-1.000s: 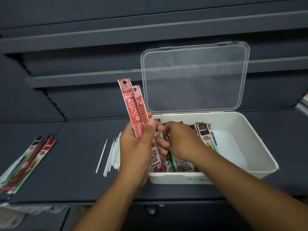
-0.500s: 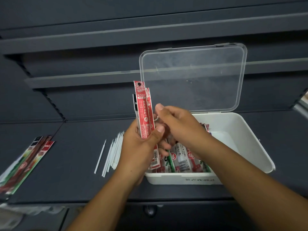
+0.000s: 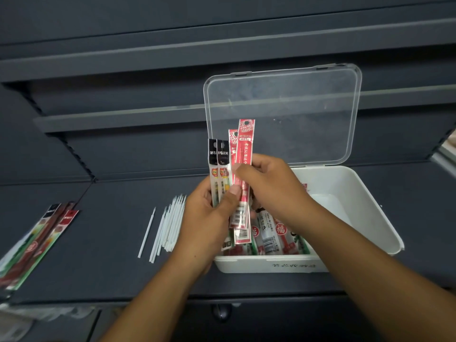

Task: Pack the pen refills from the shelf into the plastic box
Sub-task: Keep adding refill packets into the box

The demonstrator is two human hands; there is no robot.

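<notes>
From the head camera, my left hand (image 3: 209, 218) is curled around a fan of packaged pen refills held upright just above the near left corner of the plastic box (image 3: 370, 206). My thumb is pressed across their front and my fingers are wrapped behind. Two of them are black-topped packs (image 3: 218, 164) on the left, and beside these stand two taller red packs (image 3: 244, 144). My right hand (image 3: 274, 186) comes in from the right, its fingers bent, and it pinches the red packs near their middle between thumb and fingertips, so both hands touch the same bundle.

The box sits on the dark shelf (image 3: 98, 255) with its clear lid (image 3: 283, 107) standing open at the back. More refill packs (image 3: 271, 235) lie inside along its left half. To the left of the box, a cluster of bare white refills (image 3: 170, 225) lies on the shelf, with one single refill (image 3: 146, 233) apart from it. Further packs (image 3: 37, 243) lie at the far left edge.
</notes>
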